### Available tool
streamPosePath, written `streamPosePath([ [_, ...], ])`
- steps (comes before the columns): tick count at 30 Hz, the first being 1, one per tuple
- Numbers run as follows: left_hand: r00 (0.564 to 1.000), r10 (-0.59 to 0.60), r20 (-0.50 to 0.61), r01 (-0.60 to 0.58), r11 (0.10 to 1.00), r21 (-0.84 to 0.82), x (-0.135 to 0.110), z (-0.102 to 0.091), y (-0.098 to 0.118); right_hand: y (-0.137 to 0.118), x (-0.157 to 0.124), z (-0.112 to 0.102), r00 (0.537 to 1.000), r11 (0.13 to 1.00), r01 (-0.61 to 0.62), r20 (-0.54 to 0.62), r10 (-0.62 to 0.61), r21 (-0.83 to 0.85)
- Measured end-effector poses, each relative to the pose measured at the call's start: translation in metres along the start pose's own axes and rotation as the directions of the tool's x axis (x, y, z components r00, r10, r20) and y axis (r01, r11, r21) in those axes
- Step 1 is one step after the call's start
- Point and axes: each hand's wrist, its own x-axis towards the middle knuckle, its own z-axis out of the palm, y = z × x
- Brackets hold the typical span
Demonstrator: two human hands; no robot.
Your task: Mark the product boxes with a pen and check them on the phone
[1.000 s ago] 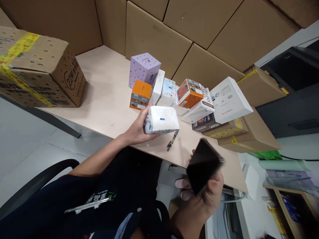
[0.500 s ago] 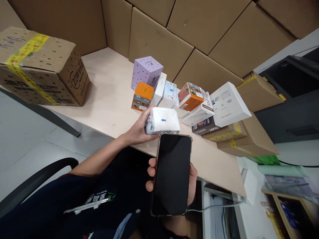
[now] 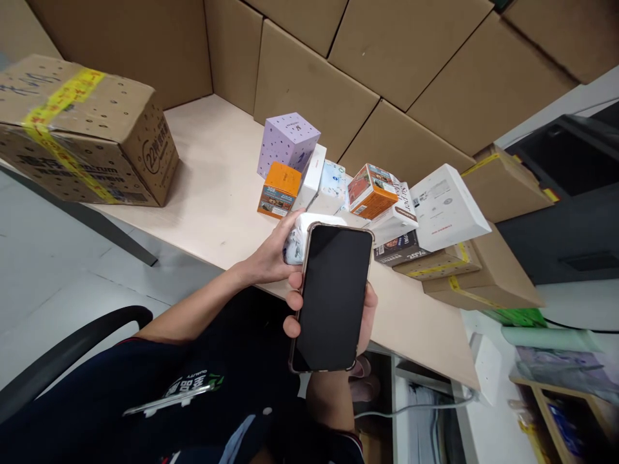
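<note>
1. Phone (image 3: 333, 299) lay in the right hand (image 3: 368, 319), fingers curled round its edges, which I judged left its front uncovered.
2. Behind it, over the table (image 3: 203, 200), the left hand (image 3: 265, 258) grasped the white pack (image 3: 296, 241) by one end, likely for steadiness.

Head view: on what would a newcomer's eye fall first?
The dark-screened phone stands out near the centre, in the right hand. Just behind it, the left hand holds a white package. At the far left, a large carton with yellow tape sits on the table.
</note>
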Motion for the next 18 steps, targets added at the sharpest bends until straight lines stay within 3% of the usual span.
streamPosePath([
  [10,0.994,0.075,0.083,-0.076,0.997,0.011,0.001,-0.004,0.007,0.000,0.008,0.005,0.997,0.997,0.070,-0.031,-0.069,0.032],
  [18,0.998,0.058,0.033,-0.057,0.998,-0.030,-0.002,0.003,-0.009,-0.001,0.008,0.002,1.000,1.000,-0.002,0.018,0.002,-0.024],
])
